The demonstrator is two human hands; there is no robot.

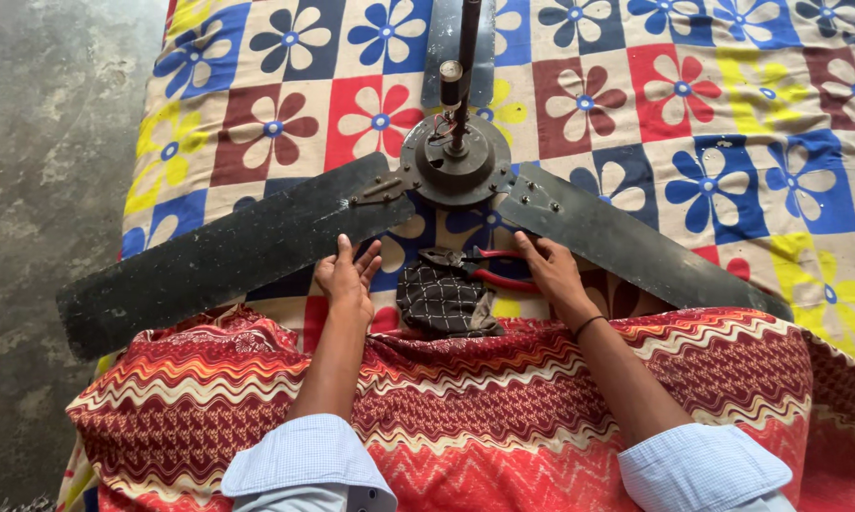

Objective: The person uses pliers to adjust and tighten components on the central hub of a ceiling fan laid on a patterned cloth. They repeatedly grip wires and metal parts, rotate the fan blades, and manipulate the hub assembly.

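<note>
A dark ceiling fan lies on a flowered bedsheet (731, 104), its round motor hub (456, 163) in the middle with a rod (465, 47) pointing away. My left hand (349, 277) rests open at the near edge of the left blade (228, 256), fingers touching it. My right hand (551, 270) lies by the near edge of the right blade (626, 242), beside red-handled pliers (494, 267); whether it grips them is unclear. A dark checked cloth (443, 301) sits between my hands.
A red zigzag-patterned blanket (503, 398) covers my lap below the fan. Grey concrete floor (38, 190) lies to the left of the bed. The left blade tip overhangs the bed's edge.
</note>
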